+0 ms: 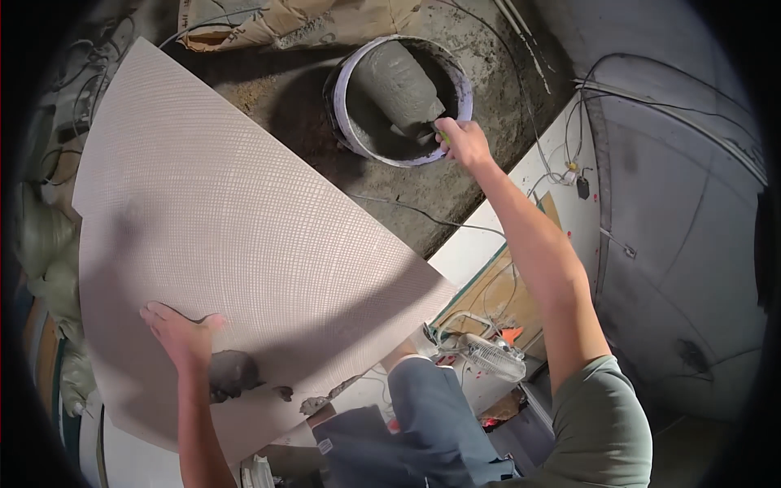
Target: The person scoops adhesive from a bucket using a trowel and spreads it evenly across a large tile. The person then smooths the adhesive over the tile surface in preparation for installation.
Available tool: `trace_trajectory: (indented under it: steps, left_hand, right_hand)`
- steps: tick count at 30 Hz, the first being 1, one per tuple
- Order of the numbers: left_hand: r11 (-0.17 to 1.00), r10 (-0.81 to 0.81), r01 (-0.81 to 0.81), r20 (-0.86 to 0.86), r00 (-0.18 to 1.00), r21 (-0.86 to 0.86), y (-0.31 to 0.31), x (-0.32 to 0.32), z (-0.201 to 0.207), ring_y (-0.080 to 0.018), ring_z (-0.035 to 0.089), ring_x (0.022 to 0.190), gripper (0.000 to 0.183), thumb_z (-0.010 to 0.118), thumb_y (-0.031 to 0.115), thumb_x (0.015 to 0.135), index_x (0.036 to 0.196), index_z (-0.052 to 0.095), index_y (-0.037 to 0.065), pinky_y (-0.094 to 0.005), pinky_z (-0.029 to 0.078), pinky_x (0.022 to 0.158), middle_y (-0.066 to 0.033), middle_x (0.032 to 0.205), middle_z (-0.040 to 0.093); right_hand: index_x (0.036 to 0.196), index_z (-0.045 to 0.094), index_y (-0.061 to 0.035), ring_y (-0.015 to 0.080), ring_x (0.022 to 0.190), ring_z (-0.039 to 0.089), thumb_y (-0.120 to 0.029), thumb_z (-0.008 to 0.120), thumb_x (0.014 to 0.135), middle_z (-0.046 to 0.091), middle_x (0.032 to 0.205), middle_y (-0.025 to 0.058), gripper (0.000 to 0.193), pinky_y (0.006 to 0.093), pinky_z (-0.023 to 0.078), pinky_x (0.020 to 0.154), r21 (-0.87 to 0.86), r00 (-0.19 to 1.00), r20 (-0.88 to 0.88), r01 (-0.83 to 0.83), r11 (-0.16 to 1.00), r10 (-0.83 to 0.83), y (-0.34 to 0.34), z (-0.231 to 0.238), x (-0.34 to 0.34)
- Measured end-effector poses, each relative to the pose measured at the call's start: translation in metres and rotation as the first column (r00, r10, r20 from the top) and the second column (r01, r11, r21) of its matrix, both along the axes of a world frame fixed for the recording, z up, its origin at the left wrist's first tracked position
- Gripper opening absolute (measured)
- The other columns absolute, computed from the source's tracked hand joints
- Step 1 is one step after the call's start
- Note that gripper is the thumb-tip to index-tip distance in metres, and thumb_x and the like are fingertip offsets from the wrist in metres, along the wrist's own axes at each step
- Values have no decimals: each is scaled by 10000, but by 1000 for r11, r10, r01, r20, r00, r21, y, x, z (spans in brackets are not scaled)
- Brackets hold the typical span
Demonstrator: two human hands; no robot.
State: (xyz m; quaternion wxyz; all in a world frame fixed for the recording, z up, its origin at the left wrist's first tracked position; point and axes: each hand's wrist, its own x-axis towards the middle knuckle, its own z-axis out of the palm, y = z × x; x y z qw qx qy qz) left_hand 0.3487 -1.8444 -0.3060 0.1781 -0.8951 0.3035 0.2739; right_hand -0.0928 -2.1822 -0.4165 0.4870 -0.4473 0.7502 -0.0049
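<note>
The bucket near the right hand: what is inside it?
Inside the bucket lies wet grey mortar, heaped in a thick lump. The right hand holds a tool dipped into it; its blade is mostly covered. The bucket's bottom cannot be seen.

Left hand on tile, right hand in bucket

We see a rough grey concrete floor strewn with thin cables, a crumpled paper sack at the top, a bare grey wall on the right, and a small white fan.
</note>
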Motion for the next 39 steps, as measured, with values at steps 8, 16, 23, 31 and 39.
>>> trace_trajectory:
  steps: [8,16,23,31,39]
  left_hand:
    - [1000,22,-22,-25,999,16,2,1,5,-479,189,1482,1247,928,394,604,1475,234,-169,-479,182,1233,-379,1549,241]
    - [947,-179,206,-126,976,247,0,9,16,-460,223,1480,1201,733,729,702,1473,358,-112,-506,173,1222,-271,1593,278]
    - [803,253,-353,-261,931,-480,137,139,21,-370,545,1284,654,614,503,941,1323,591,-27,-431,424,1078,-247,1338,597]
    - [654,669,-631,-72,740,-417,513,164,-5,-390,530,1281,556,494,399,1028,1351,547,-50,-446,407,1084,-260,1380,555]
    - [405,906,-885,-26,422,-228,643,-1,40,-378,603,1090,415,441,300,1044,1166,600,-63,-486,454,929,-260,1150,630]
  right_hand:
    - [816,675,4,111,582,553,-349,631,880,616,687,44,362,258,424,533,-87,990,101,104,991,-95,28,57,-21]
    - [952,676,14,92,625,541,-302,613,934,623,773,35,323,240,417,544,-258,994,106,55,965,-28,102,178,6]
    - [793,641,-15,94,611,527,-349,572,947,566,654,26,374,262,431,569,-230,947,146,-248,941,285,242,246,90]
    - [807,649,-62,295,662,595,-280,822,738,596,721,96,287,382,453,609,-569,462,-280,-786,242,841,445,202,241]
    - [868,642,-19,317,689,561,-205,823,693,605,764,103,313,414,425,663,-728,607,-200,-618,298,770,443,253,246]
